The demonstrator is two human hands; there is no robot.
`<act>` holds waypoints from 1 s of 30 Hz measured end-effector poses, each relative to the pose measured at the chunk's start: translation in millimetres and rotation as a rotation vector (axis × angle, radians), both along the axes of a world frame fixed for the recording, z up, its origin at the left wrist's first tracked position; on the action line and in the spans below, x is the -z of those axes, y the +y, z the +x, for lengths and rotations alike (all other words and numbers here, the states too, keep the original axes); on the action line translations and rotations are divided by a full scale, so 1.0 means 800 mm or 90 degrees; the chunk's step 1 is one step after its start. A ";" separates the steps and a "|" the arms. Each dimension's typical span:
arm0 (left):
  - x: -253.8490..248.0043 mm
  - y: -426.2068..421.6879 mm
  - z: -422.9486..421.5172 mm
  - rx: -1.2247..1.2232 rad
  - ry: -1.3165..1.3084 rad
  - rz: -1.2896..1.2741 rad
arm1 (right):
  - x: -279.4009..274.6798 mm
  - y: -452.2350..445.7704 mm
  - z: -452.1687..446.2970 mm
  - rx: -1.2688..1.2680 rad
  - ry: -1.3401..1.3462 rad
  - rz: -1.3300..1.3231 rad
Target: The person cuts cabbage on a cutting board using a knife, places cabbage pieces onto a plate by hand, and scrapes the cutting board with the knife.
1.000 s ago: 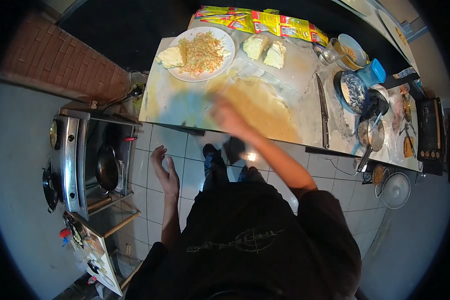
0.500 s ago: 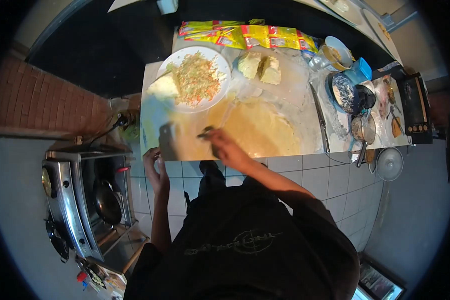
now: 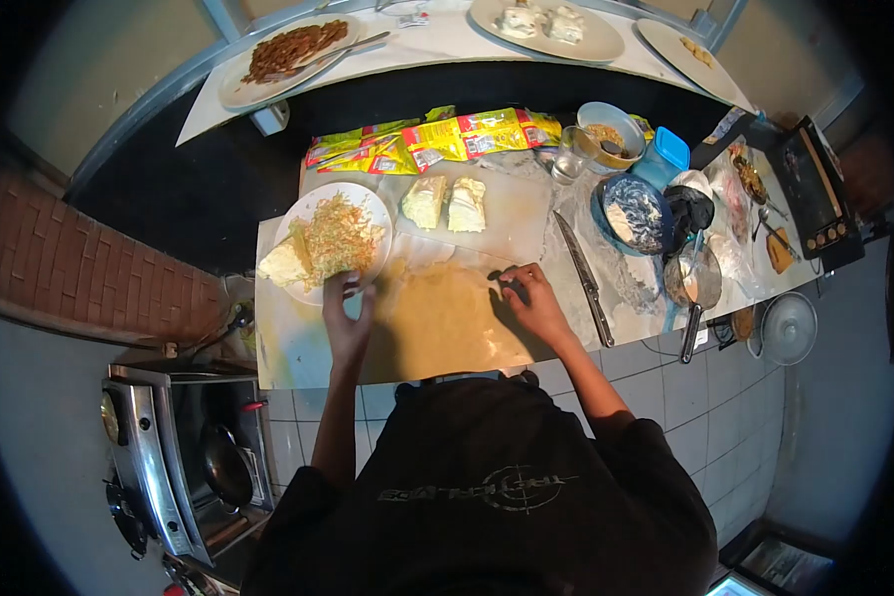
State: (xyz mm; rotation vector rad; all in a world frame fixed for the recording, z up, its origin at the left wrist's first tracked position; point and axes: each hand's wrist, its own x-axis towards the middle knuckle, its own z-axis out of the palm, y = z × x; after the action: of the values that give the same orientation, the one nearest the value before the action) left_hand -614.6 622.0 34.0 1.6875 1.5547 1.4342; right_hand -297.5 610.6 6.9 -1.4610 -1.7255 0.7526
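Note:
My left hand (image 3: pixel 348 316) reaches to the lower right rim of a white plate (image 3: pixel 380 214), fingertips at the edge of the shredded cabbage and carrot (image 3: pixel 340 238). Its thumb stands apart from the fingers, and I cannot tell whether it touches the shreds. A pale cabbage wedge (image 3: pixel 285 263) lies on the plate's left side. Low over the table, my right hand (image 3: pixel 534 303) has loosely curved fingers with a gap between them and the thumb. A small dark mark, possibly shadow, shows at its fingertips. Between both hands spreads an amber-yellow patch (image 3: pixel 432 323) on the tabletop.
Two cabbage pieces (image 3: pixel 466 206) sit on a translucent cutting board (image 3: pixel 517 219). Right of it lie a long knife (image 3: pixel 584 278), a dark bowl (image 3: pixel 606 189) with white paste and a saucepan (image 3: pixel 690 283). Yellow packets (image 3: pixel 437 139) line the back, below a shelf (image 3: pixel 422 50) with plates.
My view has tilted up, bringing the shelf plates into sight. My left hand has gone from the table's front edge to the plate; my right hand has moved rightward.

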 end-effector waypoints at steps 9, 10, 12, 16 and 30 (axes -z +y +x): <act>0.004 0.135 0.065 0.096 0.072 -0.070 | -0.015 0.049 0.020 -0.007 0.023 -0.005; 0.008 0.150 0.071 0.099 0.130 -0.017 | -0.020 0.063 0.016 -0.024 0.024 -0.010; 0.015 0.174 0.083 0.116 0.177 0.011 | -0.014 0.094 0.002 -0.025 0.024 0.001; 0.041 0.211 0.104 0.146 0.212 -0.010 | -0.017 0.155 -0.038 0.010 -0.013 0.027; 0.081 0.217 0.110 0.099 0.160 -0.047 | 0.009 0.189 -0.040 0.000 -0.015 0.048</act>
State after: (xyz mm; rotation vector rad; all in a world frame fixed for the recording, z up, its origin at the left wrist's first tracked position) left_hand -526.7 795.7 -30.6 1.9567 1.5430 1.1092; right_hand -329.6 761.9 -0.3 -1.4236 -1.7529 0.6656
